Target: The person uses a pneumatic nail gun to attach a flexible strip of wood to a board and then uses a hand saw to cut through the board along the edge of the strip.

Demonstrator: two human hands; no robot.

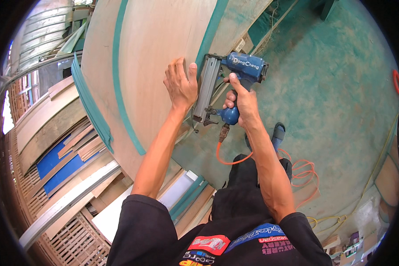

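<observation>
My right hand [243,101] is wrapped round the grip of a blue pneumatic nail gun [246,66], thumb lying up along its body. The gun's grey magazine [207,88] points left, with its nose end close to the edge of a large wooden panel [164,40]. An orange air hose [221,157] runs from a metal coupling under the grip. My left hand [181,86] lies flat on the panel beside the magazine, fingers stretched out and holding nothing. Green strips [119,84] run along the panel's face, and another green strip [210,33] follows its right side.
A stack of thin green strips [91,104] leans at the panel's left edge. Wooden boards and offcuts [53,111] fill the left side. Coils of the hose lie on the greenish floor [332,97] at my right. Red-handled scissors or a similar tool [398,85] show at the far right.
</observation>
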